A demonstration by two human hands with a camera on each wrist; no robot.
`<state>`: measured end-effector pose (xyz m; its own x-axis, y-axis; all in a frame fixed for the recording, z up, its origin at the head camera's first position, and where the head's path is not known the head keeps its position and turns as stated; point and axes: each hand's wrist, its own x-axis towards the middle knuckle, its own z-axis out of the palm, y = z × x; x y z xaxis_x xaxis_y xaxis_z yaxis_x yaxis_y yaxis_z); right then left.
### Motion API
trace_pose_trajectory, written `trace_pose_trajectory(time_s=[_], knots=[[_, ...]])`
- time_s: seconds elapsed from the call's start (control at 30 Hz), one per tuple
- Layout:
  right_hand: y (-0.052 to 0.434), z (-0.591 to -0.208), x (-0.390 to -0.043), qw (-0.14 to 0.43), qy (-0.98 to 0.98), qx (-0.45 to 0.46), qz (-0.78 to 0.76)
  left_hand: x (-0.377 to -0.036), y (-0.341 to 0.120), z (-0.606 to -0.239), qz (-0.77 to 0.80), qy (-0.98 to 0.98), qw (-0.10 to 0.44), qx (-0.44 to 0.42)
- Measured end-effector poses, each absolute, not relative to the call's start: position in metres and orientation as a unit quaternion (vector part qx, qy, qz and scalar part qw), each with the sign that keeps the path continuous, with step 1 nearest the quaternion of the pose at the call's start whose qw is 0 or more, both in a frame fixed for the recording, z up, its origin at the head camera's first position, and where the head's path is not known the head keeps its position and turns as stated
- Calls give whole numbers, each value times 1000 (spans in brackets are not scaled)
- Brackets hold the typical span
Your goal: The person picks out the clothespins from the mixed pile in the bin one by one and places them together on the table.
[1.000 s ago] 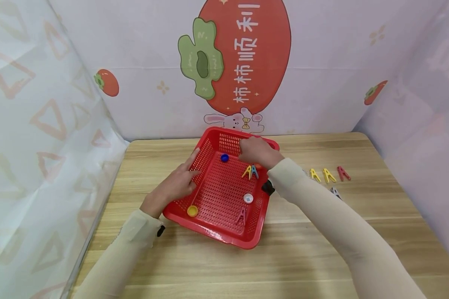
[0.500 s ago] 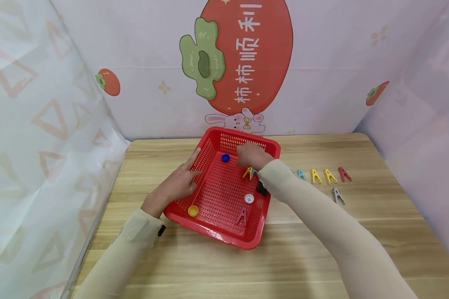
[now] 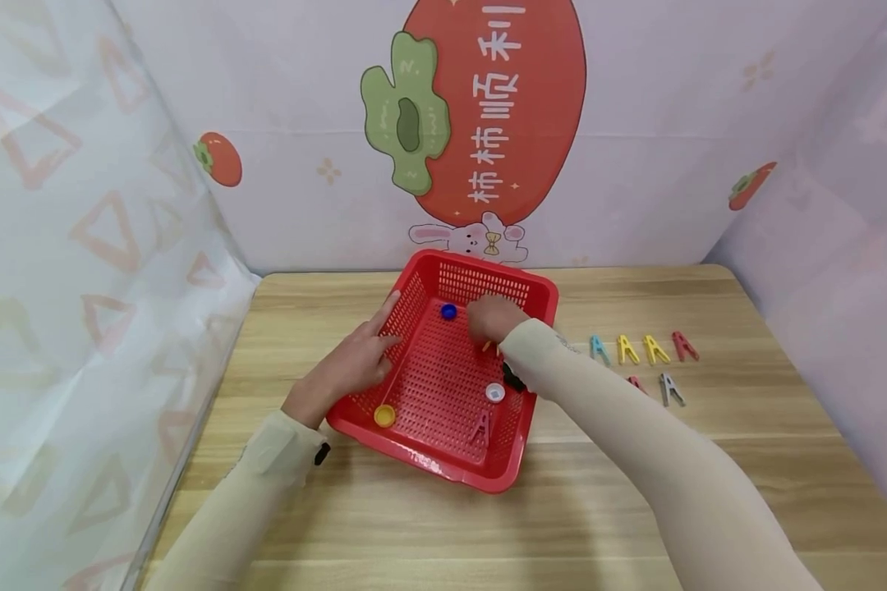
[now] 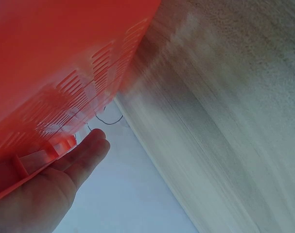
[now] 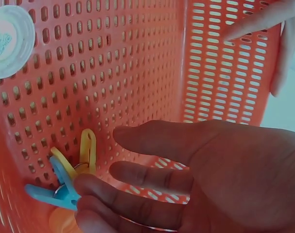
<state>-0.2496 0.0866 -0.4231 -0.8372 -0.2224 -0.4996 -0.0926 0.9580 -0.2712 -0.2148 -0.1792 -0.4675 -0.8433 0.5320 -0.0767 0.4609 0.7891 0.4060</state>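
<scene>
Right wrist view: I'm curling my right hand onto the yellow plastic clothespin beside a blue one, at the red perforated basket's two o'clock; light, springy, best pinched mid-body. Left hand, fingers straight, is bracing the nine-o'clock wall.

Bright, even light, soft shadows; left wrist view blurred, edges bowed.

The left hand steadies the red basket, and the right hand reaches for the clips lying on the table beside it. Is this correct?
Not quite. The left hand does steady the red basket, but the right hand reaches for the clips lying inside the basket, as the right wrist view shows.
</scene>
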Motion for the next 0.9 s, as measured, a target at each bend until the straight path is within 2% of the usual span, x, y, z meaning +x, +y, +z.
trace_pose_trajectory(time_s=[0.27, 0.53, 0.73, 0.9], knots=[[76, -427, -244, 265, 955, -78, -108, -217, -180, -468, 187, 942, 93, 262], [65, -433, -247, 268, 954, -122, -61, -217, -180, -469, 190, 942, 88, 264], [62, -433, -245, 232, 966, -111, -39, -216, -179, -469, 191, 941, 92, 264], [71, -456, -261, 228, 967, -114, -13, -215, -179, -468, 184, 942, 88, 268]])
